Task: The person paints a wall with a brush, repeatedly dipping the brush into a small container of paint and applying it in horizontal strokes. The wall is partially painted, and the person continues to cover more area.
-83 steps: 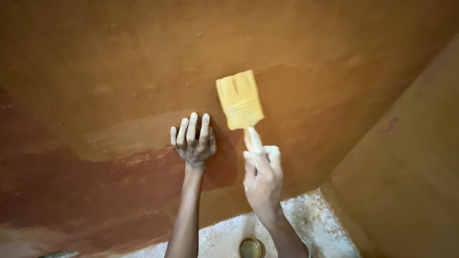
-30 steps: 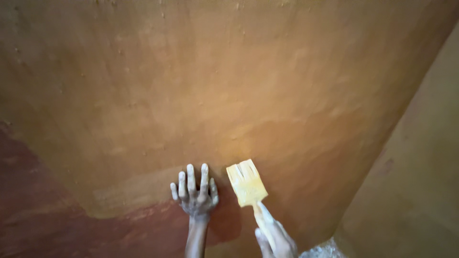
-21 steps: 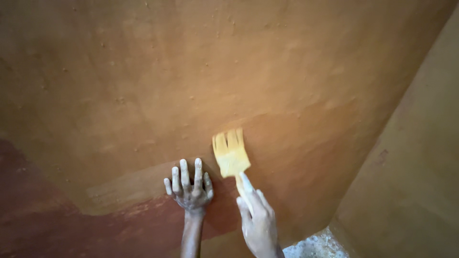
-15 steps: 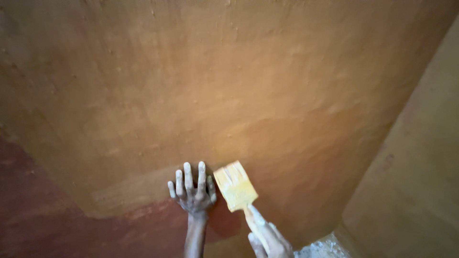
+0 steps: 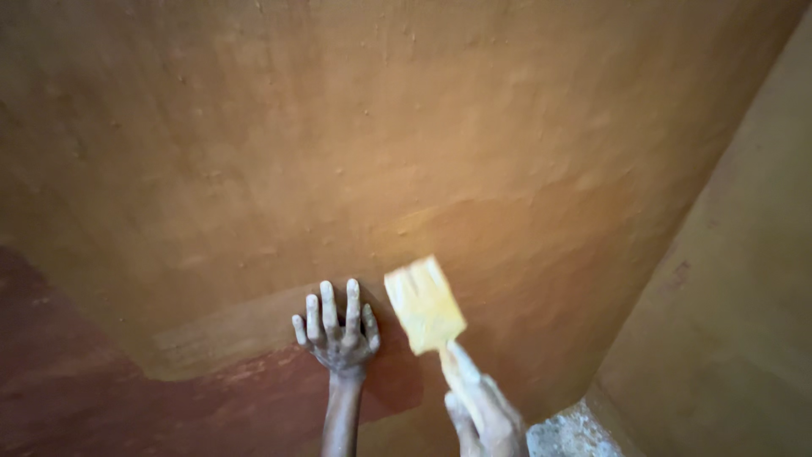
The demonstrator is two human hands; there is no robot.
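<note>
My left hand [image 5: 338,332] is pressed flat against the orange-brown wall [image 5: 355,144], fingers spread, holding nothing. Just to its right, my right hand [image 5: 480,415] grips the handle of a wide paintbrush [image 5: 425,306] whose bristles are coated in yellow-orange paint. The brush head lies against the wall, tilted slightly left, about a hand's width from my left fingers. Both hands are dusted with pale paint. Only part of my right hand shows at the bottom edge.
The lower left of the wall is a darker reddish-brown patch [image 5: 93,389]. A second wall [image 5: 736,313] meets the first at a corner on the right. A speckled pale floor [image 5: 568,433] shows at the bottom.
The brush has stroked up and down the wall beside my left hand, which stays planted. Since half a second ago the brush has risen slightly.
</note>
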